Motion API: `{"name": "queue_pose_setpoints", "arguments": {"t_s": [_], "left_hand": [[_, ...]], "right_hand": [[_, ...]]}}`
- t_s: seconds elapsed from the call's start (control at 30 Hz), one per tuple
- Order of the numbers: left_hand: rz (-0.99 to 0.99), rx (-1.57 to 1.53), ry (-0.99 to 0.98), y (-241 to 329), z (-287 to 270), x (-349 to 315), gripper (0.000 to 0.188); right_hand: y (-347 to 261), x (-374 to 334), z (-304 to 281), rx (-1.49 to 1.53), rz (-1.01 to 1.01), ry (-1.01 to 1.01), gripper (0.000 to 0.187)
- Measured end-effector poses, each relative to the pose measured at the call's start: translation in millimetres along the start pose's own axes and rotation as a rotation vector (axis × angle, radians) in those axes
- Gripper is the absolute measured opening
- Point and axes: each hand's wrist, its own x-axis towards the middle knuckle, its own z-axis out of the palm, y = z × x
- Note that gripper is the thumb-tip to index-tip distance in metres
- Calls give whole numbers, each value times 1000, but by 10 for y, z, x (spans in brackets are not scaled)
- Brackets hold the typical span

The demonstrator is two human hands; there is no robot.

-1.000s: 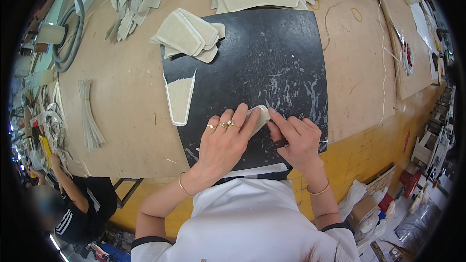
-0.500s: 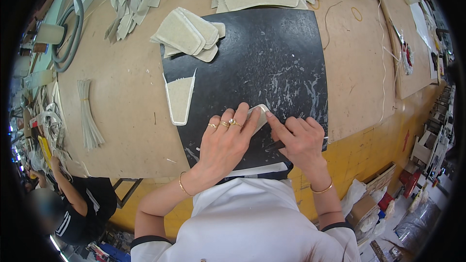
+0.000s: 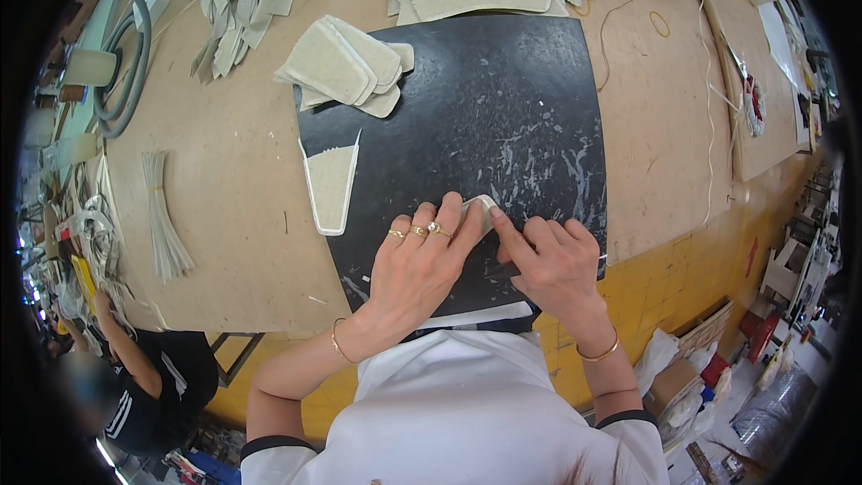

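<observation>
Left hand point(image 3: 420, 247) lies flat, fingers extended close together, over a small pale piece point(image 3: 485, 206) with a white rim, near the black mat's point(image 3: 449, 108) front edge; the right hand point(image 3: 557, 260) sets its index fingertip on the piece's edge, other fingers curled, a dark object point(image 3: 505, 270) by its thumb, its grip unclear. Leftward on the mat lies a similar piece point(image 3: 330, 187); beyond, overlapping pieces point(image 3: 337, 63) straddle its corner. On the desk point(image 3: 233, 189) rests a strip bundle point(image 3: 164, 224).

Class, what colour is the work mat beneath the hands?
The work mat is black, scuffed whitish; see the head view.
</observation>
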Motion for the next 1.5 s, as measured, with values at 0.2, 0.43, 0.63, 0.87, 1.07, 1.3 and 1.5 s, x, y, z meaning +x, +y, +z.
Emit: {"name": "queue_pose_setpoints", "arguments": {"t_s": [0.2,0.43,0.63,0.87,1.07,1.3,1.5], "left_hand": [[-6,-29,-9,-7,22,-4,39],[21,-150,-68,-137,25,13,57],[-57,-166,-110,-143,-57,-3,54],[59,-140,-31,-115,-69,-37,49],[65,-408,-122,-199,-61,225,36],[-33,-505,-222,-226,-95,245,18],[-205,-746,-284,-202,-129,203,17]], "right_hand": [[-57,8,-39,26,48,-81,52],[-266,10,-10,-144,56,-200,53],[-180,-46,-222,140,202,-449,64],[625,-330,-806,516,554,-520,53],[716,-414,-828,662,405,-665,41],[611,-365,-887,641,558,-672,29],[678,-21,-1082,496,518,-592,23]]}}
